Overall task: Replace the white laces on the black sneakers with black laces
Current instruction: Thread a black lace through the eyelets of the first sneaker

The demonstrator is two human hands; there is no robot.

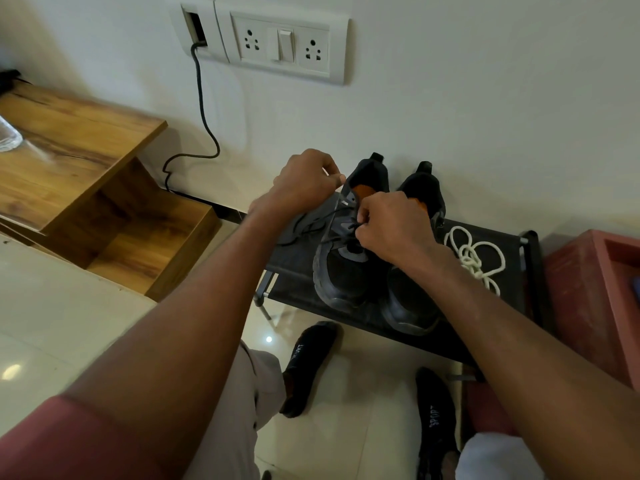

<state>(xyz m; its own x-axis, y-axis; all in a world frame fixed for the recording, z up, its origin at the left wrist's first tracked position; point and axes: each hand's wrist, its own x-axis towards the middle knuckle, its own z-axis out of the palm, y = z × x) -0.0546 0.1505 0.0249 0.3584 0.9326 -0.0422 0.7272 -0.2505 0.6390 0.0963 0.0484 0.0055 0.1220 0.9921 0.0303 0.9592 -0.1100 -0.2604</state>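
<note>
Two black sneakers stand side by side on a low black rack (512, 296), heels to the wall. The left sneaker (343, 271) has a black lace (304, 226) running through its eyelets, with slack lying to its left. My left hand (304, 185) pinches one end of this lace above the shoe's opening. My right hand (391, 226) pinches the lace at the eyelets over the tongue. The right sneaker (412, 306) is partly hidden under my right wrist. A bundle of white laces (474, 258) lies on the rack to the right of the shoes.
A wooden stepped shelf (76, 168) stands at the left, a reddish box (595, 299) at the right. A black cable (204, 116) hangs from the wall socket plate (284, 43). My feet in black socks (308, 365) rest on the tiled floor below the rack.
</note>
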